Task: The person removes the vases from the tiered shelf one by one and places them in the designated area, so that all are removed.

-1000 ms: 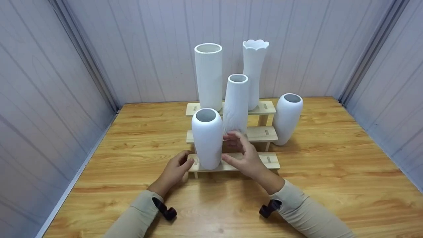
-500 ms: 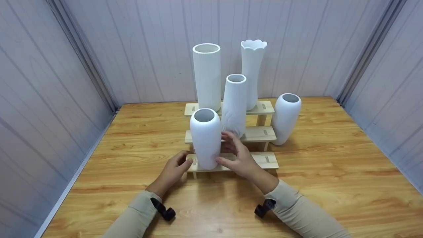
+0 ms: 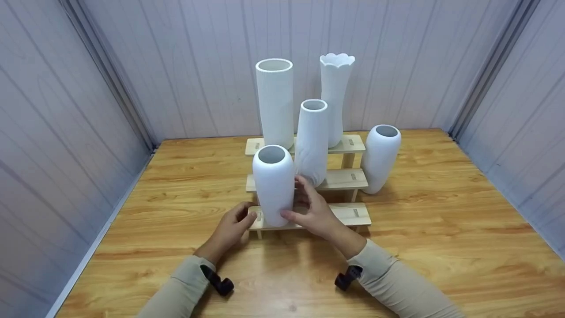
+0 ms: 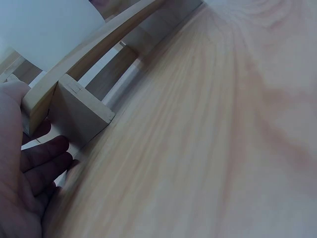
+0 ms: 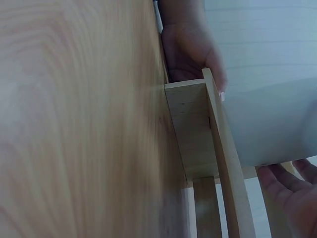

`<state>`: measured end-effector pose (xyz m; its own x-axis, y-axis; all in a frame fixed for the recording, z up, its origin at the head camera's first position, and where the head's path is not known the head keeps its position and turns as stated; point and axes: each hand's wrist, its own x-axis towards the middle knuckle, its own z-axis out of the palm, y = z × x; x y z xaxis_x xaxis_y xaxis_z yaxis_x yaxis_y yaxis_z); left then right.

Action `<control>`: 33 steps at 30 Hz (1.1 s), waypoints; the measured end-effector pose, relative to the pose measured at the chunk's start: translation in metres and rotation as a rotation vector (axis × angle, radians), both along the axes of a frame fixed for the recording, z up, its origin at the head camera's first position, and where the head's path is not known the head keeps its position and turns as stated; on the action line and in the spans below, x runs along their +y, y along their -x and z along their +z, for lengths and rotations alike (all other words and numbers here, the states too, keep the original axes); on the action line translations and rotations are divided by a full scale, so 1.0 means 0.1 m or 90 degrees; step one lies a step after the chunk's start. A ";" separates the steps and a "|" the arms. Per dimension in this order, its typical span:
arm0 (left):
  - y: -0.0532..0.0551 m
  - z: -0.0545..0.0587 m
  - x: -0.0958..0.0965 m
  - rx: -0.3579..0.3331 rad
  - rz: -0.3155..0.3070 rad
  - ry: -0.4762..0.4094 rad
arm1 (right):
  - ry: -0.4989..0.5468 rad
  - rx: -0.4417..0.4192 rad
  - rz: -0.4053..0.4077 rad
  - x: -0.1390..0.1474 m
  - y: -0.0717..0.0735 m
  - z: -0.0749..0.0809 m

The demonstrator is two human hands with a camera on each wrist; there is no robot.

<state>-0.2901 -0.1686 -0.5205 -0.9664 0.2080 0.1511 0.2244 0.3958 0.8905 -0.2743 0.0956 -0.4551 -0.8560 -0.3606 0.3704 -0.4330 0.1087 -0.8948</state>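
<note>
A smooth white vase (image 3: 273, 190) stands upright toward the left end of the lowest shelf of a three-tier wooden display stand (image 3: 353, 215). My right hand (image 3: 317, 215) holds this vase low on its right side, thumb across the front and fingers reaching behind. In the right wrist view, fingertips (image 5: 271, 171) meet the vase's white wall. At the left end of that shelf, my left hand (image 3: 231, 226) grips the board, thumb on top. The left wrist view shows its other fingers (image 4: 47, 153) below the board, beside the stand's leg (image 4: 81, 109).
Behind, a tapered vase (image 3: 311, 141) stands on the middle shelf. The top shelf bears a cylindrical vase (image 3: 275, 104) and a scalloped-rim vase (image 3: 337, 97). Another rounded vase (image 3: 382, 159) stands on the wooden table (image 3: 185, 190), right of the stand. Panelled walls (image 3: 198, 66) enclose the table.
My right hand has moved left and closed in on the front vase, its thumb now across the vase's lower front. My left hand keeps its place on the shelf end.
</note>
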 end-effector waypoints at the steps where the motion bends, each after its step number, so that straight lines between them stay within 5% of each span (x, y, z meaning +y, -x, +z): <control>1: 0.00 0.00 0.00 0.000 -0.001 0.000 | -0.006 -0.003 -0.001 -0.01 0.00 -0.01; 11: -0.01 0.00 0.00 0.011 0.002 -0.008 | 0.032 -0.052 0.023 -0.10 0.04 -0.06; 33: -0.01 0.00 0.00 0.004 -0.007 -0.022 | 0.042 -0.061 0.021 -0.26 0.12 -0.13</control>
<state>-0.2890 -0.1690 -0.5203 -0.9633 0.2123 0.1641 0.2335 0.3619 0.9025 -0.2862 0.0697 -0.4680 -0.8767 -0.3661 0.3121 -0.3482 0.0350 -0.9368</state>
